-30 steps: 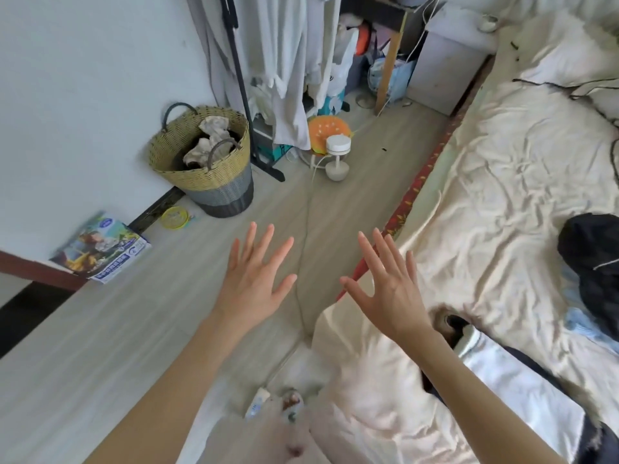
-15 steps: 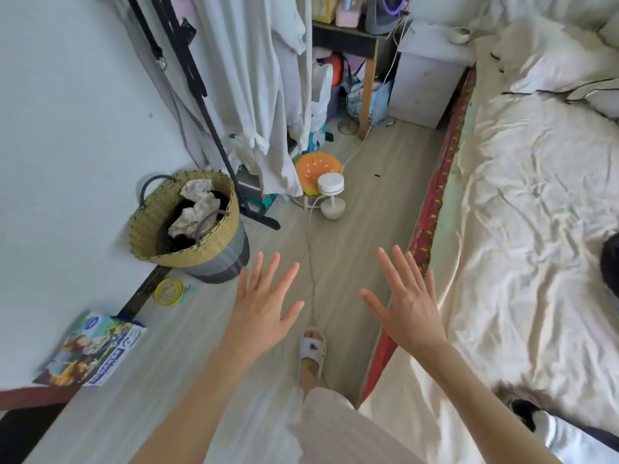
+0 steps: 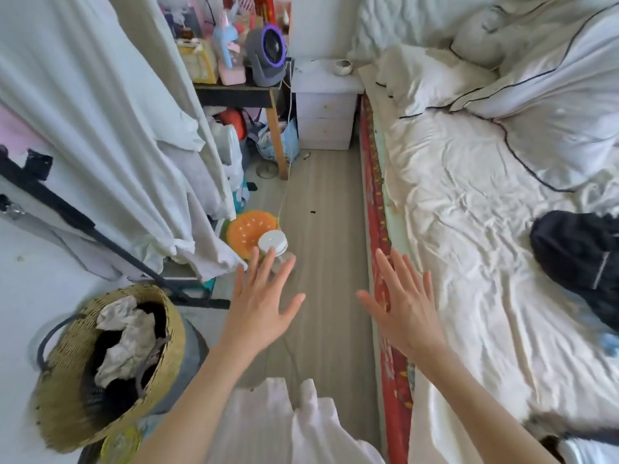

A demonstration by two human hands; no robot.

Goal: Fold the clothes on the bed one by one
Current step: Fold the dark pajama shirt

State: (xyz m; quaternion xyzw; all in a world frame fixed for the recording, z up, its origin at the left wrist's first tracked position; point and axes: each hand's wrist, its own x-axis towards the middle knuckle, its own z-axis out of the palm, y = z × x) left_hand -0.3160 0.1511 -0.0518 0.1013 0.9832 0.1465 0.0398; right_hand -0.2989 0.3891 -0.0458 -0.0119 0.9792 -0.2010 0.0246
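Left hand (image 3: 261, 313) and right hand (image 3: 405, 306) spread, empty, beside bed (image 3: 469, 229).

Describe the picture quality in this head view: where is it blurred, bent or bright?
Head view: soft daylight, no hard shadows; wide-angle bending curves the bed edge and the woven basket; slight motion blur softens both open hands, left hand and right hand.
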